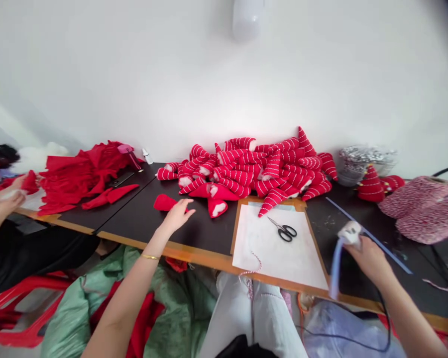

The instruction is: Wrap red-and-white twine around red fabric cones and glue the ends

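Note:
My left hand point(177, 217) is over the dark tabletop with its fingers stretched out, holding nothing. Just beyond it lies a plain red stuffed cone point(164, 202); whether the fingers touch it I cannot tell. On the right, my right hand point(369, 256) is wrapped round a white glue gun point(350, 233) with a blurred bluish glue stick point(335, 271) sticking out of it. Black-handled scissors point(286, 232) rest on a white sheet point(276, 258) between my hands. Beyond the sheet is a heap of red cones wound with white cord point(239, 171).
A long bluish glue stick point(386, 251) lies beside the glue gun. Red-and-white yarn cones point(425, 209) and a tub of silvery tinsel point(353, 174) stand right. Leftward, another person's hands point(11, 201) work near piled red fabric point(70, 179). A cord point(386, 318) hangs below my right hand.

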Tool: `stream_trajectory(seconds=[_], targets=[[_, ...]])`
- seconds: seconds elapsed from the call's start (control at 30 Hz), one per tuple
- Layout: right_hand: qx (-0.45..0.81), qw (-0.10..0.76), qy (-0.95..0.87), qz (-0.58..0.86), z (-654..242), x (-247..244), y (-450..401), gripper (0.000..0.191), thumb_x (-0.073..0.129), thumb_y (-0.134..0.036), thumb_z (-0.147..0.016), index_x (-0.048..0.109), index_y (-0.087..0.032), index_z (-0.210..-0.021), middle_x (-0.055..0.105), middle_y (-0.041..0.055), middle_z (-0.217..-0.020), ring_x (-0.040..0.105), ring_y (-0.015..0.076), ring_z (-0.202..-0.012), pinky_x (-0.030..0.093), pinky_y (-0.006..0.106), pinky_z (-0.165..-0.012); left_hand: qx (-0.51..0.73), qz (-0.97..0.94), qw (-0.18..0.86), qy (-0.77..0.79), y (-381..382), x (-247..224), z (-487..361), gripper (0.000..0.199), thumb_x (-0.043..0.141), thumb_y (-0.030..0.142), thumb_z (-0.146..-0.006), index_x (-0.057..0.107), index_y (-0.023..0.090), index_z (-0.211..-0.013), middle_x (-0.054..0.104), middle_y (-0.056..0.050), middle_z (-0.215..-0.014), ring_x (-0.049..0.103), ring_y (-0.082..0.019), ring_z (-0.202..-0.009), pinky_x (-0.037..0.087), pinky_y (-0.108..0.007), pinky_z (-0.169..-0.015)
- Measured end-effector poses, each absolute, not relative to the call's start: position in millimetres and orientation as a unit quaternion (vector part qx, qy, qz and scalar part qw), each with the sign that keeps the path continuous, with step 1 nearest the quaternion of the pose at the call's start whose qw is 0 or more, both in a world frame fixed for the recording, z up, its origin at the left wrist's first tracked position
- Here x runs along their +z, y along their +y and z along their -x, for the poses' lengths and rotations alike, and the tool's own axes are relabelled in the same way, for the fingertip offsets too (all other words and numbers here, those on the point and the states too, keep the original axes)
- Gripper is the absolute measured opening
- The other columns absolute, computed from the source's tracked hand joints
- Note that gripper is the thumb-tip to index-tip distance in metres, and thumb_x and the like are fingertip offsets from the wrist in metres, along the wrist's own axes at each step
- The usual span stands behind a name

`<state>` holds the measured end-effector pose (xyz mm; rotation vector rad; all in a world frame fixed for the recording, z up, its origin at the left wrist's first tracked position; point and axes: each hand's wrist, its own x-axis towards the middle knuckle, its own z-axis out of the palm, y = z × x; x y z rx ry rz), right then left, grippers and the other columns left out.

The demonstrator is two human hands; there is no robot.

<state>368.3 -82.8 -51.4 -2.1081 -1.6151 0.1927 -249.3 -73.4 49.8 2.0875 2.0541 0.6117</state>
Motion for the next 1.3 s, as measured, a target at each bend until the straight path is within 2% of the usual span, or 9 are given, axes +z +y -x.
stream_trajectory(seconds=[0.13,0.27,0.37,0.57,0.67,0.77,0.9,1.07,1.3], targets=[[0.023,0.144,-0.621,0.770,-350.3,-53.0,-80.6,0.050,0.050,-0.041,-0.091,0.062,-0.005,-0.124,0.066,0.0291,-0.115,0.062,0.0434,-0.111,0.049,0.051,-0.090,0.264,-0.741,0.093,0.611,-58.4,29.2,197.0,0.047,0.059,0.034,-0.093,0.055,0.016,-0.136,0.052,-0.018,-0.145,0.062,-0.029,-0.120,0.049,-0.043,-0.105],[-0.018,0.197,-0.623,0.757,-341.5,-48.5,-92.4,0.055,0.048,-0.048,-0.092,0.061,-0.012,-0.132,0.059,0.0251,-0.132,0.054,0.0437,-0.121,0.048,0.054,-0.092,0.307,-0.729,0.070,0.608,-47.0,18.9,158.8,0.034,0.048,0.013,-0.092,0.064,0.015,-0.122,0.061,-0.017,-0.133,0.064,-0.028,-0.116,0.048,-0.044,-0.105],[-0.024,0.307,-0.656,0.690,-349.2,-47.7,-110.6,0.056,0.046,-0.052,-0.092,0.065,-0.012,-0.127,0.064,0.0225,-0.123,0.059,0.0396,-0.116,0.047,0.054,-0.097,0.324,-0.735,0.073,0.591,-58.2,22.4,155.5,0.031,0.044,0.012,-0.091,0.067,0.017,-0.112,0.069,-0.013,-0.117,0.066,-0.026,-0.108,0.049,-0.042,-0.102],[0.031,0.433,-0.652,0.621,-333.7,-47.1,-153.1,0.040,0.051,-0.047,-0.093,0.072,-0.016,-0.109,0.071,0.0170,-0.110,0.066,0.0330,-0.103,0.051,0.049,-0.094,0.260,-0.781,0.137,0.551,-107.3,26.0,163.2,0.024,0.049,0.015,-0.086,0.068,0.023,-0.099,0.068,-0.006,-0.121,0.067,-0.022,-0.109,0.050,-0.035,-0.100],[0.087,0.461,-0.657,0.590,-291.7,-40.0,-160.1,0.031,0.054,-0.041,-0.094,0.073,-0.018,-0.104,0.072,0.0151,-0.109,0.068,0.0305,-0.101,0.053,0.046,-0.091,0.242,-0.708,0.088,0.658,-105.1,33.0,153.0,0.025,0.042,0.028,-0.095,0.066,0.020,-0.092,0.066,-0.011,-0.124,0.065,-0.027,-0.114,0.048,-0.040,-0.100],[0.134,0.475,-0.678,0.545,-233.9,-26.4,-159.0,0.027,0.053,-0.036,-0.095,0.074,-0.019,-0.099,0.073,0.0140,-0.105,0.068,0.0295,-0.100,0.053,0.045,-0.091,0.215,-0.666,0.075,0.710,-83.8,41.8,131.9,0.044,0.046,0.051,-0.095,0.059,0.013,-0.114,0.064,-0.024,-0.125,0.063,-0.039,-0.117,0.049,-0.048,-0.095],[0.204,0.424,-0.745,0.474,-174.1,-12.0,-155.9,0.025,0.052,-0.027,-0.097,0.074,-0.018,-0.098,0.075,0.0121,-0.099,0.069,0.0268,-0.098,0.052,0.040,-0.091,0.103,-0.640,0.158,0.745,-66.3,47.7,121.2,0.076,0.064,0.049,-0.085,0.037,0.007,-0.142,0.063,-0.032,-0.127,0.065,-0.042,-0.116,0.051,-0.045,-0.089],[0.214,0.339,-0.749,0.527,-158.1,-13.3,-153.7,0.022,0.055,-0.021,-0.097,0.076,-0.016,-0.096,0.076,0.0100,-0.093,0.070,0.0238,-0.090,0.052,0.034,-0.085,0.105,-0.677,0.253,0.683,-96.2,54.7,160.3,0.091,0.072,0.036,-0.078,0.026,0.009,-0.152,0.071,-0.023,-0.118,0.071,-0.034,-0.106,0.054,-0.039,-0.087],[0.193,0.200,-0.776,0.566,-111.8,-14.8,-143.8,0.015,0.063,-0.018,-0.093,0.076,-0.013,-0.099,0.072,0.0150,-0.106,0.066,0.0273,-0.105,0.049,0.034,-0.091,0.390,-0.676,0.353,0.516,-120.5,60.7,127.3,0.054,0.066,0.028,-0.076,0.054,0.017,-0.127,0.065,-0.013,-0.127,0.062,-0.031,-0.119,0.047,-0.045,-0.106]])
